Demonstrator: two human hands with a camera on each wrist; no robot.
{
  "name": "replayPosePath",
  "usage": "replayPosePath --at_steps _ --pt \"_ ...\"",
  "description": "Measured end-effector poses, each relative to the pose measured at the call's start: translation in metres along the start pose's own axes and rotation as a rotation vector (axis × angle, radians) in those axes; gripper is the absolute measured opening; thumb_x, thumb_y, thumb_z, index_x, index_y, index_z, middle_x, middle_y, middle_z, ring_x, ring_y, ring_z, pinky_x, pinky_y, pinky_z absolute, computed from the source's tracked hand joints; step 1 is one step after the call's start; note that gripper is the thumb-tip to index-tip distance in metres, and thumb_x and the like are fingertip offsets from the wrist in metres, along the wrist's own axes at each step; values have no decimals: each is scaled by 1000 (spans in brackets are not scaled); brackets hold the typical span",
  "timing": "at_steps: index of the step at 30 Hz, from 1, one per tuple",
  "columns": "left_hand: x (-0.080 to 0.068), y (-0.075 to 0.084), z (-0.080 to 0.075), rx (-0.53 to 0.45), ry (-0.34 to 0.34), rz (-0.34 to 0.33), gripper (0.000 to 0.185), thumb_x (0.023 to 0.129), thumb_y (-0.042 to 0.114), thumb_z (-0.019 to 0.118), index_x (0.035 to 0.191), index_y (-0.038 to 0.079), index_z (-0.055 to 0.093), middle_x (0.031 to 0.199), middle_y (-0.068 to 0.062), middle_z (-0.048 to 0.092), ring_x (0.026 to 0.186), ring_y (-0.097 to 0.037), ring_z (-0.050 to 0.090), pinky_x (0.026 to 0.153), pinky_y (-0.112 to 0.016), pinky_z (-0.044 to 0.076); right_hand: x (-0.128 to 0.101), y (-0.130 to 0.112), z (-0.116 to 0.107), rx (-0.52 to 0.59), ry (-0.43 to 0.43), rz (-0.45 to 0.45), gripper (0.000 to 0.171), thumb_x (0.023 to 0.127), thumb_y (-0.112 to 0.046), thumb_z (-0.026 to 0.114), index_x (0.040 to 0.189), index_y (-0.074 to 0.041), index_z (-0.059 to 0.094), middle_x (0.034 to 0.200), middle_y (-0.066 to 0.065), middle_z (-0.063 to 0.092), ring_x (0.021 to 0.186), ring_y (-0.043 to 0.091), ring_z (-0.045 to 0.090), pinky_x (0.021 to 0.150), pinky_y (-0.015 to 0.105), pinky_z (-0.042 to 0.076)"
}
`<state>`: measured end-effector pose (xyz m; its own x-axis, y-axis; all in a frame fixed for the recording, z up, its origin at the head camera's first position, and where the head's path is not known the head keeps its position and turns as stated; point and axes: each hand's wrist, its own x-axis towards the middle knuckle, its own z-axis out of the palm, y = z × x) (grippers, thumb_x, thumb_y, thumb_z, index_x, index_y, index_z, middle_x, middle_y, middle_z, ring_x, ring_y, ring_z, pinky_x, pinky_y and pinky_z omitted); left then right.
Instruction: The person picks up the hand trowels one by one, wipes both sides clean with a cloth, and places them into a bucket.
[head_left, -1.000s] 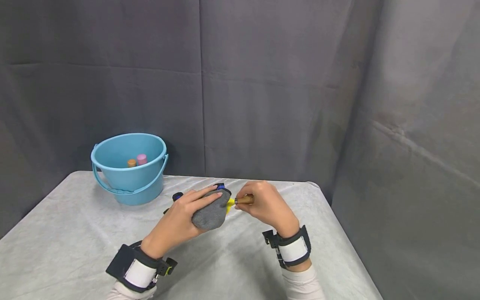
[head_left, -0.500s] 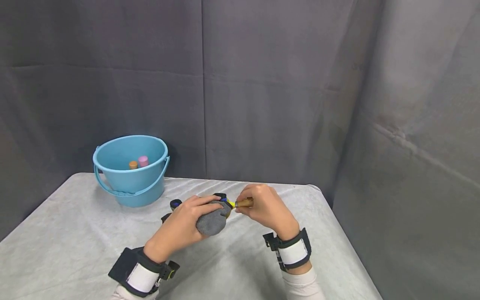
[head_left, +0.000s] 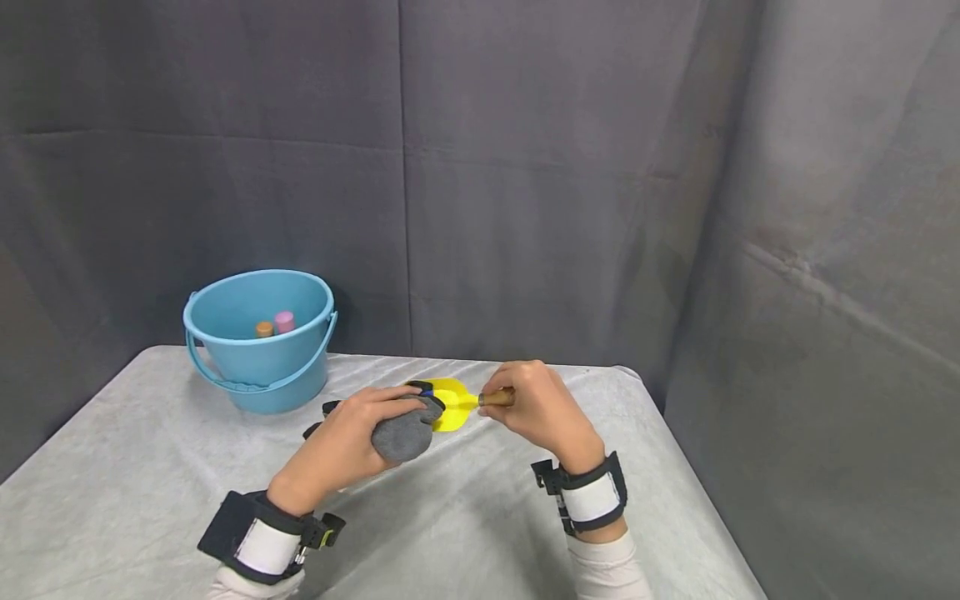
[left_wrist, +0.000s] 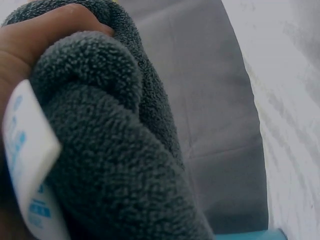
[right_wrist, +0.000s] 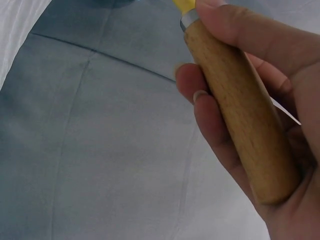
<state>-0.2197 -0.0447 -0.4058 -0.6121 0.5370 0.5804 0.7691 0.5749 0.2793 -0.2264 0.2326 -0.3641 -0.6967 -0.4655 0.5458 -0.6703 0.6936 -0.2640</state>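
1. Over the middle of the table (head_left: 150,467), my left hand (head_left: 341,442) gripped a bunched grey cloth (head_left: 401,435) with fingers curled round it, while my right hand (head_left: 536,408) was wrapped about the wooden handle (right_wrist: 240,120) of a yellow trowel (head_left: 450,402), whose blade showed just beyond the cloth.
2. I judged the handle hold shallow; hard wiping could twist the trowel loose.
3. Dark blue-capped objects (head_left: 422,387) lay just behind the cloth, partly hidden, and a wide stroke might knock them.
4. Well to the left stood a blue bucket (head_left: 258,367) holding a pink (head_left: 283,321) and an orange piece (head_left: 263,328).
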Motion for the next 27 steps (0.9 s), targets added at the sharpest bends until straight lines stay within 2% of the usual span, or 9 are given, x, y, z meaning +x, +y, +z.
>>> replayPosePath --at_steps 8,18,23,27 --pt "-3 -13 -9 -1 -25 -35 64 65 4 94 124 14 73 133 -9 67 119 -32 66 94 -48 56 0 3 -2 15 4 32 18 72 -9 92 85 -13 80 81 -6 72 70 4 62 63 20 52" --pt "-9 -28 -20 13 -63 -96 60 65 0 92 121 12 74 130 -11 68 118 -33 66 92 -48 57 4 5 1 43 12 23 18 73 -11 92 86 -13 80 81 -6 72 68 2 61 61 21 52" --pt "-12 -36 -24 13 -51 -137 65 63 -3 91 124 12 73 129 -10 68 108 -29 67 83 -44 56 5 5 2 91 4 34 17 73 -10 92 85 -13 80 81 -7 72 69 2 62 63 22 54" --pt "-16 -41 -27 2 -25 -167 67 63 -4 90 126 12 71 129 -9 68 106 -27 66 84 -45 55 5 7 2 137 -5 33 17 74 -11 91 86 -13 80 81 -8 72 70 2 63 65 23 55"
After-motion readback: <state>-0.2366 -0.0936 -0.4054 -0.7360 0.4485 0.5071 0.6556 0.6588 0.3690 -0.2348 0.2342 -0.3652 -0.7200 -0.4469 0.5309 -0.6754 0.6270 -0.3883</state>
